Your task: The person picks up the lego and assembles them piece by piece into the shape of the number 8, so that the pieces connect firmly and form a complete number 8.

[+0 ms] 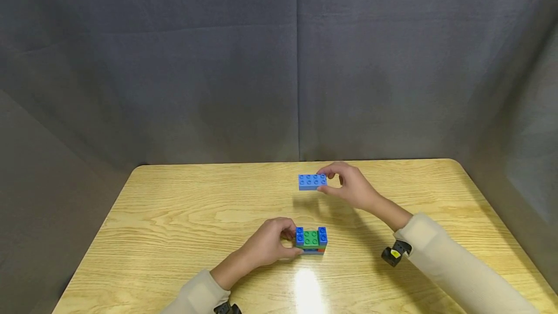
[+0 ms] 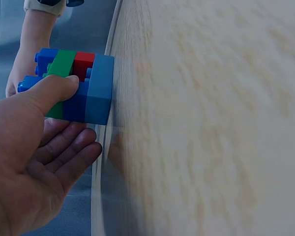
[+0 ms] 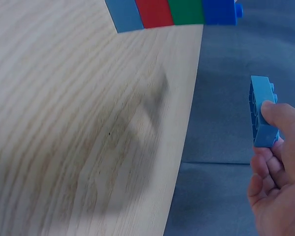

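A small stack of toy building bricks (image 1: 311,239) stands on the wooden table, with light blue at the bottom, red and dark blue above, then green, and two dark blue bricks on top at either end. My left hand (image 1: 271,242) holds the stack by its left side, the thumb across the near face in the left wrist view. Above the table, farther back, a light blue brick (image 1: 308,182) hangs level with its studs up. My right hand (image 1: 350,187) pinches its right end between thumb and fingers. In the right wrist view the brick's hollow underside shows.
The wooden table (image 1: 174,207) has rounded far corners. Grey cloth (image 1: 218,86) hangs behind it and along both sides. A dark wrist camera (image 1: 394,253) sits on the right sleeve, and the right arm casts a shadow on the table.
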`<state>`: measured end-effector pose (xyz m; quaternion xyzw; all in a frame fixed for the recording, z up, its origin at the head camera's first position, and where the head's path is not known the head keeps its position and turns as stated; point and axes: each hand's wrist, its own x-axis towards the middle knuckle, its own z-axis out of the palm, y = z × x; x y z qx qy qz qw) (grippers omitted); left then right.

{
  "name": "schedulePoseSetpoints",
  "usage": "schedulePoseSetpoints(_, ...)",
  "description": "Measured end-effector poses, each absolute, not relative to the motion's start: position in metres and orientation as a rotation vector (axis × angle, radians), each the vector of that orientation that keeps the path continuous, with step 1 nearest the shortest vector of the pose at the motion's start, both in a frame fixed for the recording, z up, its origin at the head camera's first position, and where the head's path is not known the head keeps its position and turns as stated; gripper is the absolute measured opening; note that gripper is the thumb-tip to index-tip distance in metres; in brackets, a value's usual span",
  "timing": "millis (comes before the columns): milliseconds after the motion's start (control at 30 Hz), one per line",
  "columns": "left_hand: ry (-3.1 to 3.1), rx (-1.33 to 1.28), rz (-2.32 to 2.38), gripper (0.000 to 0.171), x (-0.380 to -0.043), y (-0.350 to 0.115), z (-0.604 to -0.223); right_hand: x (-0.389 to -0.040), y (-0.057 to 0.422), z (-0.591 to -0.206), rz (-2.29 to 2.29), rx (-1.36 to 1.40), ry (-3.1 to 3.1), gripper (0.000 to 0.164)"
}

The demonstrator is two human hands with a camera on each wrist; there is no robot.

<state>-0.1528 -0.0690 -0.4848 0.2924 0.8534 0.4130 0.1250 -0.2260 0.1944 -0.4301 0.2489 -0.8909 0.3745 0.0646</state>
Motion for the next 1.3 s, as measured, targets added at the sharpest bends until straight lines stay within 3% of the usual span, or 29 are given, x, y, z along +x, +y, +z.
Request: schedulePoseSetpoints(1300, 2.478, 0.859, 1.224, 0.025, -0.155, -0.068, -0.484, -0.154, 0.191, -0.420, 1.214, 0.967, -2.592, 0.034)
